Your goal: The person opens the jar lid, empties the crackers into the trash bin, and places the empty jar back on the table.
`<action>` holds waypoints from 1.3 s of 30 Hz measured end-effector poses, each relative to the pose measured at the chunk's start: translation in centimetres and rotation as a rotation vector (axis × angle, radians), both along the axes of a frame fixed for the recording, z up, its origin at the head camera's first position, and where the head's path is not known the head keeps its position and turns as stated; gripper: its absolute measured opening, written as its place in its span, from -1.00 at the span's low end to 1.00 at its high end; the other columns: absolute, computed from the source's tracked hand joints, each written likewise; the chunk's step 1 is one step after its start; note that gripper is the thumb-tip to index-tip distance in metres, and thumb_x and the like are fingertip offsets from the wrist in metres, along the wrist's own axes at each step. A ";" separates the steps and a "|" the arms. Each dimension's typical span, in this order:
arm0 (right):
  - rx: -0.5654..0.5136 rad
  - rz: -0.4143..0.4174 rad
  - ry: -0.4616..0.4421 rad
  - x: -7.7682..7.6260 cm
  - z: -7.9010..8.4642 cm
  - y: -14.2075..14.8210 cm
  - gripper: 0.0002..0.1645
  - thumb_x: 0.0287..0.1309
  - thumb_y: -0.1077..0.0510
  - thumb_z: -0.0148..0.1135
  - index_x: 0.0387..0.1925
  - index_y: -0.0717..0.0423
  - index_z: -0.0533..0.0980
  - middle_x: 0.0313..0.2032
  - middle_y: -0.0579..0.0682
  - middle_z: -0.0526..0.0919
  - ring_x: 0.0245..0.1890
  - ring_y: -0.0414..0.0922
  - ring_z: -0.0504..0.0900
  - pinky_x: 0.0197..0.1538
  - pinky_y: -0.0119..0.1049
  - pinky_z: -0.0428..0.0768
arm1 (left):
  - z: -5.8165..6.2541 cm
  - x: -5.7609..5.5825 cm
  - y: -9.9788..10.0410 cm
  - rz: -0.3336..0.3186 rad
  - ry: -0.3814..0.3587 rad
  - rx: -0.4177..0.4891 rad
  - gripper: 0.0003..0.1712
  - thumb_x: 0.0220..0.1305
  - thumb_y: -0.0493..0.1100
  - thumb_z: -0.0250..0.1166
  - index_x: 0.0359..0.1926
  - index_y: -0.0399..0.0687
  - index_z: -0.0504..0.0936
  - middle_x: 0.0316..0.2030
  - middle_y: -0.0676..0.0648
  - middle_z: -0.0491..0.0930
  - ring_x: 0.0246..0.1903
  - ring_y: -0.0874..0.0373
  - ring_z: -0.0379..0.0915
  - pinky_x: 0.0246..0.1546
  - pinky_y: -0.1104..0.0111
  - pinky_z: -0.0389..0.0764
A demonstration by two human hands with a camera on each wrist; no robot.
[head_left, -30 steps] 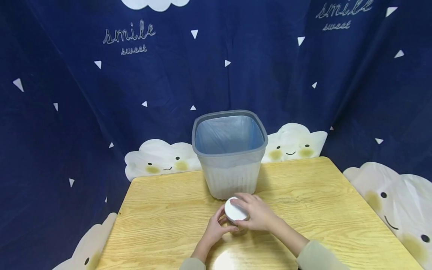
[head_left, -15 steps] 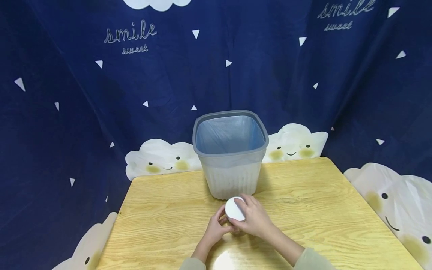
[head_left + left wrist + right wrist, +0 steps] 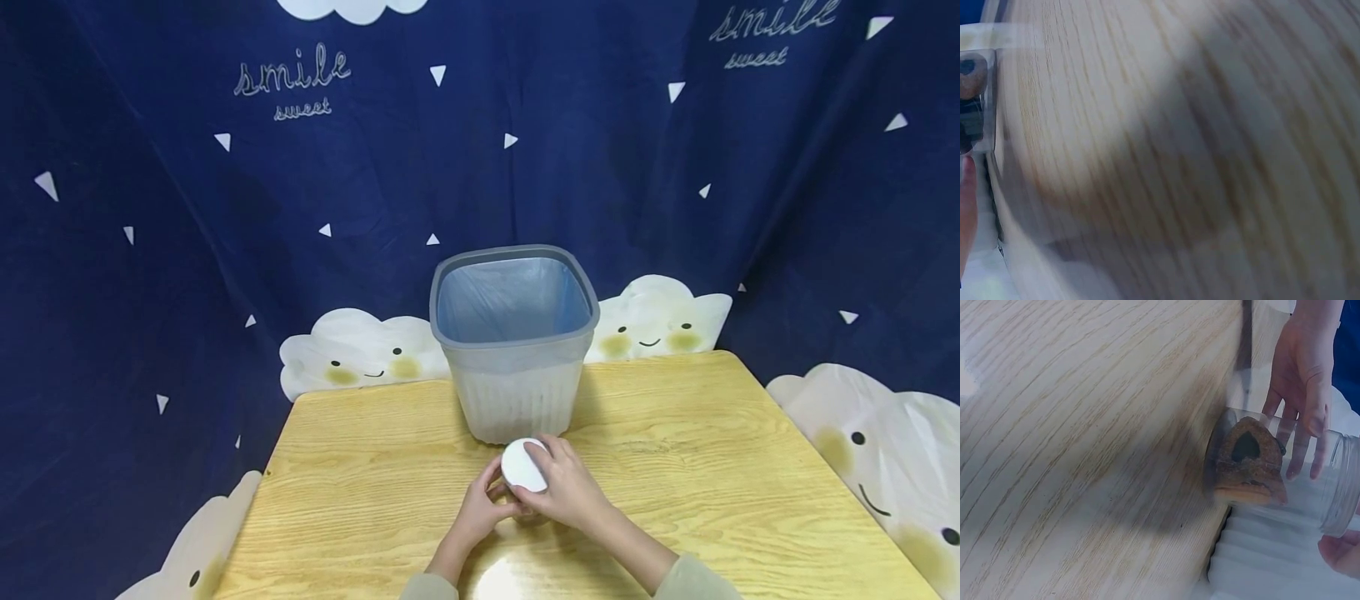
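Jar [image 3: 1304, 503], clear-sided, stands on the wooden table [image 3: 360, 467] just in front of the bin [image 3: 517, 392], a brown lump [image 3: 1250, 475] low inside. I see the left hand [image 3: 477, 507] wrapping its fingers around the side, the right hand [image 3: 572, 490] gripping the white lid [image 3: 519, 467].

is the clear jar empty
No, the right wrist view shows a brown object inside the clear jar, near its base.
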State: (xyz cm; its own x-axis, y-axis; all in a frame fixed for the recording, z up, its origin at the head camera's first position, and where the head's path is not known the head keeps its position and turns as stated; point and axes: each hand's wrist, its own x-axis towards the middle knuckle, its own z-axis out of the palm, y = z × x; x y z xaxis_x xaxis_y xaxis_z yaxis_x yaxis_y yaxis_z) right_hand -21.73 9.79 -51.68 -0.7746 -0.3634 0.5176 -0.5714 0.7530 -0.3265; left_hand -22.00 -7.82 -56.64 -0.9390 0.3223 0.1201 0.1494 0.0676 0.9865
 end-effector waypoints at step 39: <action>0.068 0.286 -0.158 -2.1 1.5 2.3 -0.27 -0.16 -0.09 0.36 0.08 0.17 0.47 0.08 0.23 0.43 0.03 0.10 0.43 -0.10 -0.09 0.60 | -3.0 -1.0 -0.1 -0.024 0.003 -0.021 0.00 -0.14 -0.17 0.47 0.34 0.07 0.16 0.28 -0.08 0.22 0.23 -0.07 0.16 0.17 0.31 0.36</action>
State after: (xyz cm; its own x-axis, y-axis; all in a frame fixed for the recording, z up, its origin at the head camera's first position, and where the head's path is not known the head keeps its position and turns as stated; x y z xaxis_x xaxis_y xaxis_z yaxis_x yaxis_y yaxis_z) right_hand -23.80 12.09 -50.21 -0.7051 -0.6074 0.3659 -0.7090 0.5927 -0.3822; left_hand -23.02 -7.93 -59.61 -0.9305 0.3475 0.1155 0.1539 0.0849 0.9844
